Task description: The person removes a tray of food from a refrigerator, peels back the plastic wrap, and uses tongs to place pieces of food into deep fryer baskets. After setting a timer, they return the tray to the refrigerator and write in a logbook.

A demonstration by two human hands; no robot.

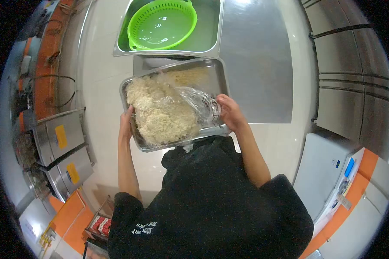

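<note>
In front of my body is a shallow metal tray (219,71) bearing a heap of pale yellow noodle-like food (166,123). A clear plastic bag (196,101) partly covers this heap and reaches to the tray's right side. My left hand (125,123) grips the tray's left edge, its fingers mostly hidden under the rim. On the opposite side, my right hand (231,113) is closed around the right edge, thumb on top beside the printed end of the bag.
Beyond the tray stands a metal basin (212,39) of water with a green plastic colander (190,26) in it. A steel surface (263,69) lies to the right, near tall steel cabinets (339,60). A white chest unit (322,168) stands lower right; steel-lidded units (67,138) are left.
</note>
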